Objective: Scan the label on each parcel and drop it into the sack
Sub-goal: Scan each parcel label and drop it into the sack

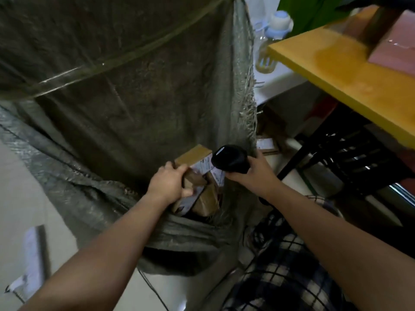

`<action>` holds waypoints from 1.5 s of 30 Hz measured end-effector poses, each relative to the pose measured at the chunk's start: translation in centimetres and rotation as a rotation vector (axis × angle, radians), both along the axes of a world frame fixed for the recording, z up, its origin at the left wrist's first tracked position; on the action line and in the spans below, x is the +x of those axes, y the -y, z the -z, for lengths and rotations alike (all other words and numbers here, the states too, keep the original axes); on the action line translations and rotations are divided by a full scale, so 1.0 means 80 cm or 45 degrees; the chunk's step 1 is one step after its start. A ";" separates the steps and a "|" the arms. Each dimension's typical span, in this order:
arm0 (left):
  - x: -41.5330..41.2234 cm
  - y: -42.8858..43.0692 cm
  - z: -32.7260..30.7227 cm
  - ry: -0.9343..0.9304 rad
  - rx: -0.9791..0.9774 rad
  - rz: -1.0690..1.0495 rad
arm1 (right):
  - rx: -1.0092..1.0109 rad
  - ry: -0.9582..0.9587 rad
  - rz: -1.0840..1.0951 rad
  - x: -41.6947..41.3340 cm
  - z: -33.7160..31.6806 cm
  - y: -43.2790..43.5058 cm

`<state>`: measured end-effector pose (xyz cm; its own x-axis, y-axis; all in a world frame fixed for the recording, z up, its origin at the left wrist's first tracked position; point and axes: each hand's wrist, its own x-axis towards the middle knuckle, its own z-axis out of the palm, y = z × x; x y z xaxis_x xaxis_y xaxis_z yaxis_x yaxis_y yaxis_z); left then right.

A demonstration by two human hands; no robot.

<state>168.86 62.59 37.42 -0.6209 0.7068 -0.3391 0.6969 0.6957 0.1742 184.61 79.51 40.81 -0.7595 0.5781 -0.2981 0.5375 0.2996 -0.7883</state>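
**Scan first, drop second**

Hold the parcel [193, 154] as gripped now, with the left hand [167, 184] curled round its near end, just above the open mouth of the sack [134, 108]; leave the white label [201, 166] facing up and clear of the thumb; aim the black scanner [229, 160], clasped by its handle in the right hand [253, 173], squarely at that label from just beside it; judging by that closeness, worth backing the nose off a little to take in the whole barcode; tilt the parcel slightly to kill any glare off the label; impossible to tell from this view of a read registered or not, so wait for the beep or the light before letting go; once confirmed, open the left fingers and drop the parcel straight down onto the other parcels [207, 198] lying together at the bottom of the sack; avoid tossing toward the frayed right edge of the sack, with what look like more parcels [266, 144] outside on the floor just beyond it; easy on that side to miss the mouth and mix scanned with unscanned; lift the scanner clear of the mouth for the drop; probably light cardboard, easy for one hand, yet prone to slip from an end-only grip, so pinch firmly until the release; nothing needed from the yellow table [336, 75] at the right for this step.
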 end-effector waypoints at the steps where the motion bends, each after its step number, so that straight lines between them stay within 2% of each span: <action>1: 0.004 0.003 0.012 0.018 -0.089 0.041 | -0.004 0.025 -0.016 0.000 0.005 0.002; 4: 0.021 0.021 0.050 0.029 -0.243 0.057 | 0.029 0.112 -0.049 0.008 0.012 0.014; 10: 0.038 0.027 0.062 -0.083 -0.303 0.033 | 0.103 0.097 -0.078 0.032 0.010 0.024; 13: 0.050 0.004 0.034 -0.181 -0.102 0.089 | 0.127 0.041 0.030 0.051 -0.005 0.015; 17: 0.073 -0.040 -0.024 -0.278 0.237 0.243 | 0.071 -0.261 0.368 0.100 -0.037 -0.005; 25: 0.180 -0.151 -0.150 -0.397 0.717 0.577 | 0.231 -0.513 0.764 0.221 -0.114 -0.038; 30: 0.263 -0.221 -0.208 -0.422 0.772 0.788 | 0.332 -0.616 0.972 0.309 -0.177 -0.061; 35: 0.351 -0.283 -0.250 -0.330 0.822 0.971 | 0.433 -0.630 1.233 0.398 -0.221 -0.077; 41: 0.463 -0.358 -0.284 -0.245 0.903 1.185 | 0.524 -0.667 1.490 0.494 -0.248 -0.094; 45: 0.526 -0.401 -0.304 -0.303 0.968 1.267 | 0.543 -0.682 1.562 0.537 -0.258 -0.108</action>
<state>210.91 94.71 61.73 0.2974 0.8666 0.4008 0.9269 -0.3627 0.0966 227.54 88.15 61.46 0.3237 0.9185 0.2273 0.2953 0.1302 -0.9465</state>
